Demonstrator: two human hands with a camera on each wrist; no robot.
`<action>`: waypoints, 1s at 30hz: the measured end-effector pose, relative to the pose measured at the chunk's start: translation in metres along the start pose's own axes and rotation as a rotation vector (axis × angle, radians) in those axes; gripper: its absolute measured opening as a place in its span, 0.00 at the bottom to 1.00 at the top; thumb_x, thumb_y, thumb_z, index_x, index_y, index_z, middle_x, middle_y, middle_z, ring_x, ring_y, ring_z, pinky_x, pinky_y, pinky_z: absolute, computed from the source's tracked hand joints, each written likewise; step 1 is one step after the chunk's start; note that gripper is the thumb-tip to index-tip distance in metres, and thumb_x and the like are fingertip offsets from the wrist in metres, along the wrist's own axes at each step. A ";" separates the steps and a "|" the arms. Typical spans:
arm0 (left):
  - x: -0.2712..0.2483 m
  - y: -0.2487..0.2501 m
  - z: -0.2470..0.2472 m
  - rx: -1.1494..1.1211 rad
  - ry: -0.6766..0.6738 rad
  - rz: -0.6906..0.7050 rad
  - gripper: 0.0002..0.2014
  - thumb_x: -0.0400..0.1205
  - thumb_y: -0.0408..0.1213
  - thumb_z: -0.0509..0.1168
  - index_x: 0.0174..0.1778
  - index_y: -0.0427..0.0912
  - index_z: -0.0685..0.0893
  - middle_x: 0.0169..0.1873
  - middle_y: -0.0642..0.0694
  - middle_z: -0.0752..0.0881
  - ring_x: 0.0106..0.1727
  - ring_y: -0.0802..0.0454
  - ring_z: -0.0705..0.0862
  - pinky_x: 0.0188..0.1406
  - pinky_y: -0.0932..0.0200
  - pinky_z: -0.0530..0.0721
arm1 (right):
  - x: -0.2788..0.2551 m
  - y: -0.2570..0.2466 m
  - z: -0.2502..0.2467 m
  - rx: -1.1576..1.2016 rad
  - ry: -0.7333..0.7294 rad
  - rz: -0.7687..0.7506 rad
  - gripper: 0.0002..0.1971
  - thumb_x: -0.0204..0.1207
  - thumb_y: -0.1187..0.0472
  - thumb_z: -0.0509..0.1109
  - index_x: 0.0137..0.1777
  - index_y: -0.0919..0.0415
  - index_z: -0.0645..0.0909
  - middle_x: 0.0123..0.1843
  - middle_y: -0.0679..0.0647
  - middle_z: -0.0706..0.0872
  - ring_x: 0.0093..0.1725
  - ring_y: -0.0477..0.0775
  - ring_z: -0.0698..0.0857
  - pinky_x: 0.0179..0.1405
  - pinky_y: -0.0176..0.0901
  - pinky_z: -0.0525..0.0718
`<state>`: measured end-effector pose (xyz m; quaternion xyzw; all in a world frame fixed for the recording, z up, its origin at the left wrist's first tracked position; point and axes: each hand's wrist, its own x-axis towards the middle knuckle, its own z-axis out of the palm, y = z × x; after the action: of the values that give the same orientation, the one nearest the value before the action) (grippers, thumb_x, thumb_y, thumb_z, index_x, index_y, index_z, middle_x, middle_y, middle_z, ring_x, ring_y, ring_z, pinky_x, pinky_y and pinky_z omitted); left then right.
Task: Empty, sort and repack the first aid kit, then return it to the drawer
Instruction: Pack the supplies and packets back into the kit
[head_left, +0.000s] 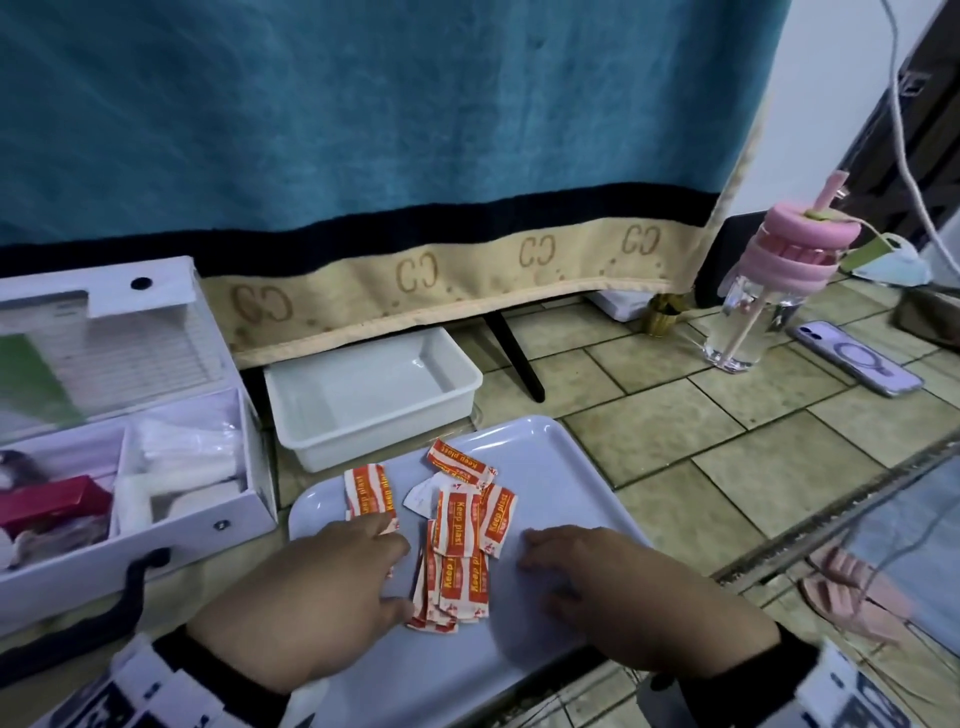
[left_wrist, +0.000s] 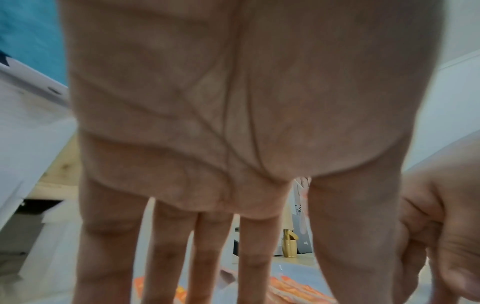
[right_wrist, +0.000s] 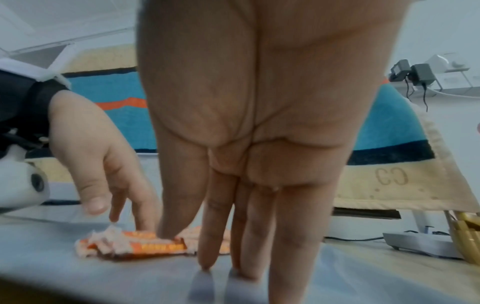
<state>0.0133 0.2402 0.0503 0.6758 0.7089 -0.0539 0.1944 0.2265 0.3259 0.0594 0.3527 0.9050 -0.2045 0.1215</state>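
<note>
A pale blue tray (head_left: 561, 467) lies on the tiled floor with several orange-and-white plaster packets (head_left: 460, 525) scattered on it. My left hand (head_left: 384, 566) reaches over the tray's left part, fingers straight, tips touching a plaster strip (head_left: 370, 496). My right hand (head_left: 540, 571) lies flat to the right of the pile, its fingertips (right_wrist: 207, 265) pressing on bare tray. The right wrist view shows the left hand (right_wrist: 103, 174) over the plasters (right_wrist: 145, 244). The white first aid kit (head_left: 171, 535) stands open at left, with a red box (head_left: 52, 504) and white rolls inside.
A white plastic bin (head_left: 374, 395) sits behind the tray under the hanging blue towel (head_left: 363, 130). At right stand a clear bottle with a pink lid (head_left: 753, 291) and a purple phone (head_left: 857, 358). Pink slippers (head_left: 852, 592) lie at the far right.
</note>
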 end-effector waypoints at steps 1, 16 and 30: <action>-0.002 -0.002 -0.001 0.000 0.008 -0.013 0.23 0.81 0.57 0.57 0.71 0.54 0.71 0.74 0.53 0.68 0.72 0.54 0.70 0.69 0.57 0.72 | 0.001 -0.001 -0.005 0.002 -0.002 0.009 0.20 0.78 0.55 0.63 0.71 0.47 0.75 0.74 0.47 0.75 0.72 0.48 0.74 0.70 0.41 0.72; -0.035 -0.032 -0.021 -0.171 0.189 -0.056 0.19 0.82 0.55 0.58 0.70 0.61 0.70 0.67 0.64 0.71 0.66 0.63 0.73 0.67 0.61 0.72 | 0.095 -0.045 -0.017 -0.340 0.129 0.016 0.16 0.77 0.63 0.62 0.64 0.56 0.75 0.59 0.56 0.84 0.58 0.59 0.85 0.53 0.48 0.80; -0.109 -0.174 -0.075 -0.183 0.430 -0.352 0.22 0.79 0.54 0.63 0.69 0.56 0.74 0.71 0.59 0.70 0.65 0.58 0.75 0.64 0.60 0.73 | 0.121 -0.159 -0.090 0.172 0.085 -0.347 0.04 0.71 0.59 0.76 0.40 0.59 0.86 0.33 0.53 0.87 0.31 0.41 0.77 0.36 0.38 0.75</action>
<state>-0.1714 0.1495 0.1247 0.5179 0.8422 0.1218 0.0876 0.0226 0.3321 0.1401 0.2090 0.9356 -0.2842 0.0157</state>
